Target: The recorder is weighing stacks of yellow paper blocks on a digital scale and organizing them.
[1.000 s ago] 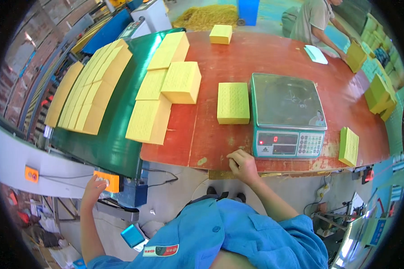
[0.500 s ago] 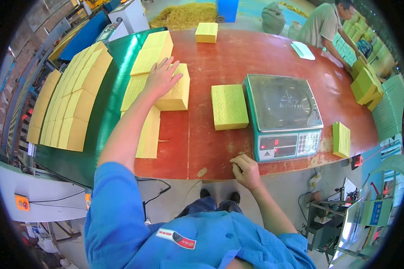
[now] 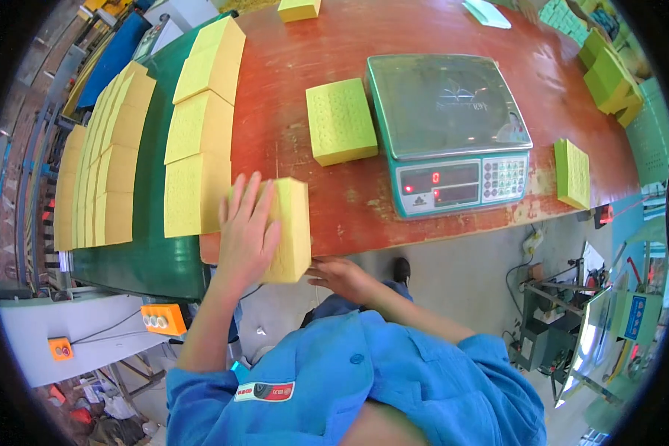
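At the front edge of the red table, a yellow paper block (image 3: 293, 232) juts out over the rim. My left hand (image 3: 247, 230) grips it from the left, fingers stretched over its embossed face. Close to the block's lower right corner, my right hand (image 3: 342, 279) reaches in with its fingers extended, holding nothing; some fingertips are partly hidden by the table edge and block. To the left, a row of similar yellow blocks (image 3: 199, 128) lines the table's side. Another embossed block (image 3: 342, 123) lies beside the digital scale (image 3: 442, 111), whose metal plate bears nothing.
Several stacked yellow blocks (image 3: 115, 160) stand on the green surface (image 3: 150, 178) at far left. Single blocks rest at the table's back (image 3: 299, 9) and right edge (image 3: 572, 174). White paper (image 3: 487, 13) lies at the far side. An orange switch box (image 3: 163, 320) sits below the green surface.
My left hand has drawn a block from the row toward me to the table's front edge. My right hand has moved left from near the scale to the block. The view has shifted.
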Demonstrator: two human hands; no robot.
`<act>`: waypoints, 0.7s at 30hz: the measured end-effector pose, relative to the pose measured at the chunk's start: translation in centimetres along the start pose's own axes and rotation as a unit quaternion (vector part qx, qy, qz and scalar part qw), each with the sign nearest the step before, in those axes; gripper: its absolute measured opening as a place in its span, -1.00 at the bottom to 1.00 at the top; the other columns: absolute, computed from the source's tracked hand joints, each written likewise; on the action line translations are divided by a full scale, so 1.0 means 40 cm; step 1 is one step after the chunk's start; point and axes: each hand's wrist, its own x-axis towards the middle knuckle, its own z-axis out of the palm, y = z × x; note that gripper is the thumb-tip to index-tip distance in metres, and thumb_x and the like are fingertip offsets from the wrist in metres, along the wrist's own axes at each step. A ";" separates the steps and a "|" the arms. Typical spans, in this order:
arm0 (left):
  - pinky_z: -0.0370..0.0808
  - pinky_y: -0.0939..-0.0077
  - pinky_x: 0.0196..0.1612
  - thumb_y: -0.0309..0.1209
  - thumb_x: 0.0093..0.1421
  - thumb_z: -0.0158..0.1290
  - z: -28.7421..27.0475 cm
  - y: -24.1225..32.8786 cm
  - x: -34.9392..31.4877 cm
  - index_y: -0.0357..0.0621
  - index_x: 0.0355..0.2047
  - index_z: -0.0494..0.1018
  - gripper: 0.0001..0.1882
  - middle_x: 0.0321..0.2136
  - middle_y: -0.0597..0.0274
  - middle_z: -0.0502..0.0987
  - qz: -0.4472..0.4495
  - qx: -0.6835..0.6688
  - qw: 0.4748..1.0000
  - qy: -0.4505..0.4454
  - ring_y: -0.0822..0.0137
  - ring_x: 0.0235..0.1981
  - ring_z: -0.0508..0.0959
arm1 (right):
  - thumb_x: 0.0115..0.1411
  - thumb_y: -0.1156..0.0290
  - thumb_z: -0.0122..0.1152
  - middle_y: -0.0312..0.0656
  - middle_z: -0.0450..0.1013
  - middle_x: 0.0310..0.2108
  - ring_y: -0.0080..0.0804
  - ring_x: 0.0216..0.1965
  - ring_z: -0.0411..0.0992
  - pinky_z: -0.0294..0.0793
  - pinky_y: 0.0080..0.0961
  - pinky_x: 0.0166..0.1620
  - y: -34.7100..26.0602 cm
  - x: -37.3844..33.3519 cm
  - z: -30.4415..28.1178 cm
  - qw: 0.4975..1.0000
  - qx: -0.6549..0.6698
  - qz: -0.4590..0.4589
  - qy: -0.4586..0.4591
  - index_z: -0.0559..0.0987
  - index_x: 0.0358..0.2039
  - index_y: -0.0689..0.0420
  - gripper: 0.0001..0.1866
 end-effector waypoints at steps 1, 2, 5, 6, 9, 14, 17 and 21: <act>0.02 -0.08 0.33 -0.19 0.24 -0.01 -0.025 0.039 -0.029 -0.16 0.31 0.16 -0.33 0.29 -0.12 0.17 -0.039 0.023 0.999 0.028 -0.10 0.33 0.12 | 0.30 0.25 0.02 -0.21 0.40 0.14 -0.33 0.20 0.28 0.20 -0.27 0.26 -0.004 0.011 0.001 0.993 0.076 0.021 -0.091 0.41 0.15 0.22 -0.53; 0.04 -0.06 0.32 -0.21 0.21 0.03 -0.036 0.072 -0.052 -0.17 0.31 0.16 -0.31 0.30 -0.13 0.16 -0.075 0.046 0.995 0.056 -0.10 0.33 0.12 | 0.32 0.21 -0.01 -0.23 0.34 0.20 -0.33 0.18 0.30 0.18 -0.25 0.27 -0.008 0.005 0.000 0.991 0.069 0.037 -0.105 0.34 0.22 0.18 -0.49; 0.14 0.04 0.30 -0.23 0.19 0.09 -0.018 0.097 -0.133 -0.19 0.31 0.16 -0.29 0.29 -0.14 0.17 -0.288 -0.005 0.955 0.073 -0.09 0.30 0.19 | 0.30 0.25 0.01 -0.19 0.32 0.22 -0.31 0.24 0.25 0.14 -0.25 0.30 -0.003 -0.016 0.022 0.986 0.126 0.076 -0.072 0.36 0.21 0.18 -0.50; 0.14 0.04 0.30 -0.23 0.19 0.09 0.004 0.094 -0.149 -0.19 0.31 0.16 -0.29 0.29 -0.14 0.17 -0.290 -0.002 0.954 0.074 -0.09 0.30 0.19 | 0.30 0.25 0.01 -0.19 0.32 0.22 -0.31 0.24 0.25 0.14 -0.25 0.30 -0.017 -0.028 0.031 0.986 0.126 0.078 -0.076 0.36 0.21 0.18 -0.50; 0.25 0.16 0.25 -0.19 0.26 0.05 0.026 0.093 -0.178 -0.20 0.31 0.15 -0.33 0.27 -0.10 0.22 -0.361 -0.199 0.907 0.084 0.01 0.26 0.28 | 0.30 0.25 0.04 -0.17 0.33 0.19 -0.32 0.22 0.26 0.15 -0.25 0.29 -0.099 -0.089 0.091 0.993 0.056 0.104 -0.006 0.36 0.21 0.18 -0.49; 0.43 0.28 0.15 -0.15 0.37 -0.07 0.120 0.131 -0.184 -0.15 0.31 0.15 -0.41 0.24 0.06 0.28 -0.321 -0.585 0.712 0.220 0.23 0.17 0.39 | 0.16 0.22 0.27 0.03 0.25 0.21 -0.08 0.24 0.21 0.19 -0.15 0.24 -0.321 -0.198 0.173 0.775 -0.575 -0.256 -0.057 0.31 0.23 0.18 -0.33; 0.38 0.15 0.21 -0.04 0.36 -0.12 0.115 0.271 0.013 -0.10 0.33 0.11 -0.36 0.26 0.05 0.25 -0.178 -0.866 0.427 0.193 0.14 0.20 0.37 | -0.01 0.27 0.41 0.12 0.04 0.33 0.14 0.33 0.05 0.13 -0.10 0.29 -0.491 -0.295 0.220 0.638 -0.658 -0.400 -0.018 0.31 0.26 0.15 -0.19; 0.26 0.04 0.30 0.04 0.38 -0.25 0.065 0.486 0.283 -0.05 0.37 0.01 -0.33 0.32 0.05 0.14 -0.032 -0.926 0.350 0.141 0.07 0.29 0.25 | -0.07 0.23 0.42 0.08 0.16 0.27 0.30 0.27 0.07 0.17 0.02 0.24 -0.675 -0.362 0.241 0.485 -0.719 -0.493 0.071 0.32 0.26 0.05 -0.16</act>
